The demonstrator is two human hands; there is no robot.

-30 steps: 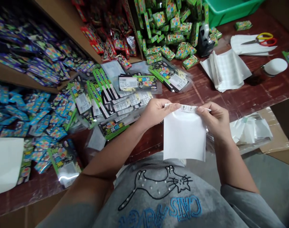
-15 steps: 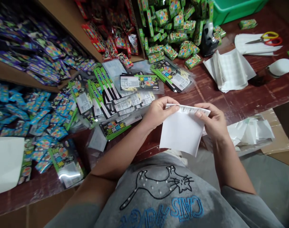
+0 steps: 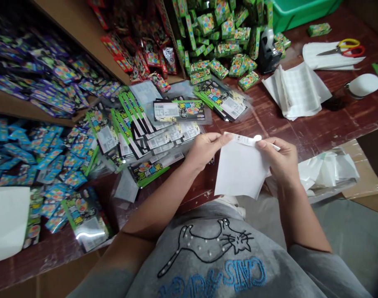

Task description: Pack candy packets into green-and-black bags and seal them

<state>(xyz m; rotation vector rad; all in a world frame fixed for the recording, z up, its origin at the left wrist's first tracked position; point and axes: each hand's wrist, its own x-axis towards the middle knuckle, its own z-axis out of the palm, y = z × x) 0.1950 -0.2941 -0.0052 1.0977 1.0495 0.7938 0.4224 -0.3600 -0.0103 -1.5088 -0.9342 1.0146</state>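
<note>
A white paper sheet (image 3: 241, 169) hangs between my hands over the table's front edge, its top strip folded over and showing small printed marks. My left hand (image 3: 207, 150) pinches the sheet's upper left corner between thumb and fingers. At the upper right corner my right hand (image 3: 280, 155) grips it, thumb on top. A small round white sticker (image 3: 257, 138) shows beside my right thumb at the top edge. Flat printed packets (image 3: 179, 111) in clear sleeves lie in overlapping piles just beyond my left hand.
Boxes at the back left hold purple packets (image 3: 52, 78) and red packets (image 3: 145, 49); green packets (image 3: 229, 37) stand beside them. Blue packets (image 3: 30, 140) lie left. Farther right are a tape dispenser (image 3: 269, 51), paper sheets (image 3: 296, 89), scissors (image 3: 339, 49), a white-capped jar (image 3: 364, 86) and a green bin (image 3: 300, 14).
The sheet has turned slightly and shifted a little right. My right fingers have moved along its top edge, and the round white sticker now shows there. Both hands still hold the sheet.
</note>
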